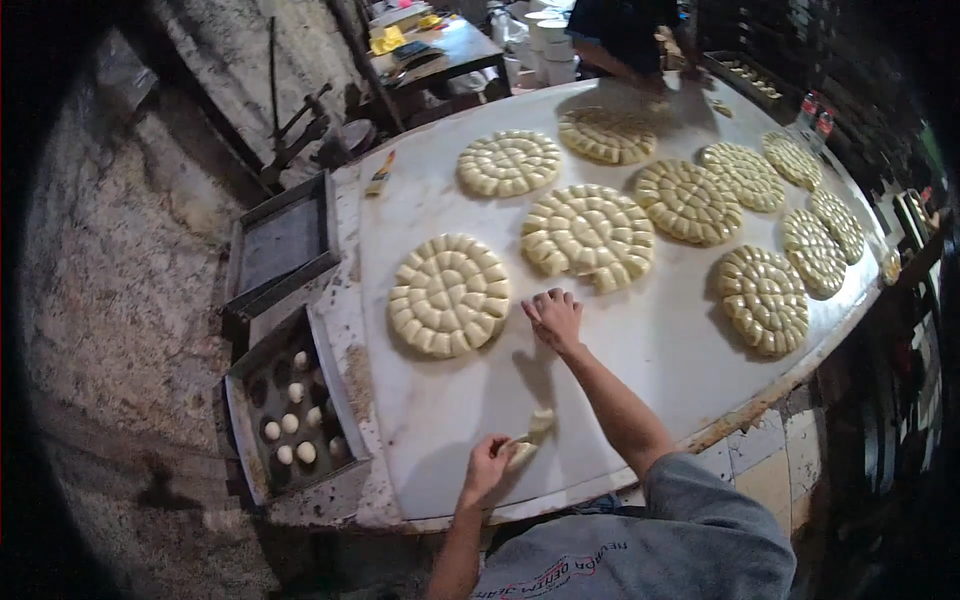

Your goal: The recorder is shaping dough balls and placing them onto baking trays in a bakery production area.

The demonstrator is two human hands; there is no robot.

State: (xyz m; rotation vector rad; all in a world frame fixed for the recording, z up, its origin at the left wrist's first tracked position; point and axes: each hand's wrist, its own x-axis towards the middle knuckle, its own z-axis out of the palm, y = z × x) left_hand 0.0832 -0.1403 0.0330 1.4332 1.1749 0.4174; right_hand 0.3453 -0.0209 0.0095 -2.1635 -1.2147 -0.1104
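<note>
My right hand (550, 315) is over the marble table (640, 390), fingers apart and slightly curled, just in front of a glossy dough round (590, 230) with a gap in its near edge. Another segmented round (448, 295) lies to its left. My left hand (488, 462) is closed on a pale strip of dough (520, 454) near the table's front edge. A smaller dough piece (542, 420) lies just beyond it.
Several more rounds (688, 202) cover the back and right. A metal tray (352, 430) with several white balls (290, 422), another tray (278, 245) and a brush (380, 175) are at left. Another person (615, 40) leans at the far edge; bottles (822, 123) stand at back right.
</note>
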